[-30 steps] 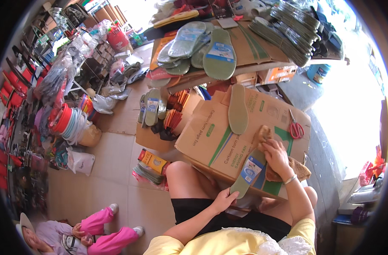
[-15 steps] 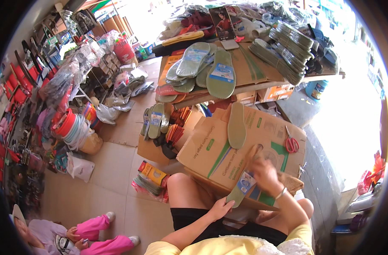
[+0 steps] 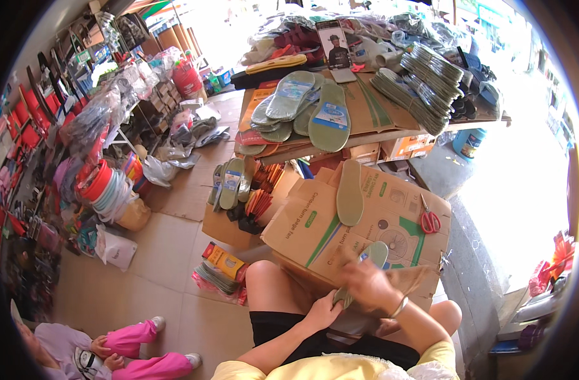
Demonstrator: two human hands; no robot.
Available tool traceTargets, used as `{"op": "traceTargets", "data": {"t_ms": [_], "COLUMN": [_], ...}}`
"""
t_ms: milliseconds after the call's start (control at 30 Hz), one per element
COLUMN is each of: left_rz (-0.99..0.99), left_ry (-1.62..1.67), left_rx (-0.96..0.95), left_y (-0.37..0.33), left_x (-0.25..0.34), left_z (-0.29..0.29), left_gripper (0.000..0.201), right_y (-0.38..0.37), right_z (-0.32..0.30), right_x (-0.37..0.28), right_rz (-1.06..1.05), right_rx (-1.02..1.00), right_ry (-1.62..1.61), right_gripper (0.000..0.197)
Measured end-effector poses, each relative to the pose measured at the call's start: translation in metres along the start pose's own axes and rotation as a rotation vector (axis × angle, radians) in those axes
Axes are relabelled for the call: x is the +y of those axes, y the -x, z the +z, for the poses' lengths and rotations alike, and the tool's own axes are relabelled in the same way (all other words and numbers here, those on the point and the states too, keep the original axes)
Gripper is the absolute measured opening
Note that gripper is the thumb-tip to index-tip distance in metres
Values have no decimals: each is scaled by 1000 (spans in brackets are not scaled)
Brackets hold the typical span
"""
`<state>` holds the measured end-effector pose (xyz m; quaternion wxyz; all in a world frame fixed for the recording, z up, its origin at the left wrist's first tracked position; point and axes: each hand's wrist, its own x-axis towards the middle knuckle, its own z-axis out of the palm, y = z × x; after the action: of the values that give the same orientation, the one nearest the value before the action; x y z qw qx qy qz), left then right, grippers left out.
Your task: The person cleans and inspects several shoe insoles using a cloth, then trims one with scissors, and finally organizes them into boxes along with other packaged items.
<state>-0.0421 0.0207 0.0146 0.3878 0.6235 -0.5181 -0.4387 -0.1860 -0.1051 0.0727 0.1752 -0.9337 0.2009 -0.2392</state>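
Note:
Close to my lap, my left hand grips the lower end of a green shoe insole, fingers wrapped round it. Over its middle lies my right hand, wearing a bracelet; motion smears the fingers, so their grip is unclear. Much of this insole is hidden by the right hand, with its rounded end showing past it. Beyond, a plain green insole lies lengthwise on a brown cardboard box. Red-handled scissors rest on the box's right side.
Several wrapped insoles and a bundled stack cover the table behind. A phone stands there upright. Packaged insoles stand in an open carton at left. A person in pink trousers sits at lower left.
My right hand has moved down and left along the insole, covering its label. The insole has tilted, its rounded end now lower. The whole view has shifted slightly.

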Motion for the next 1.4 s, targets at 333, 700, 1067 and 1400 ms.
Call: {"op": "traceTargets", "data": {"t_ms": [333, 700, 1067, 1400], "left_rz": [210, 275, 303, 143], "left_ry": [-362, -315, -391, -479], "left_rx": [44, 56, 79, -102], "left_y": [12, -9, 9, -16], "left_x": [20, 2, 42, 21], "left_z": [-6, 8, -1, 13], "left_gripper": [30, 32, 28, 31], "right_y": [-3, 11, 32, 32], "right_z": [-25, -21, -36, -29], "right_x": [34, -10, 59, 22], "right_rz": [3, -168, 233, 152], "right_rx": [247, 271, 518, 563], "right_ry": [119, -28, 76, -124], "right_gripper": [18, 21, 15, 20]}}
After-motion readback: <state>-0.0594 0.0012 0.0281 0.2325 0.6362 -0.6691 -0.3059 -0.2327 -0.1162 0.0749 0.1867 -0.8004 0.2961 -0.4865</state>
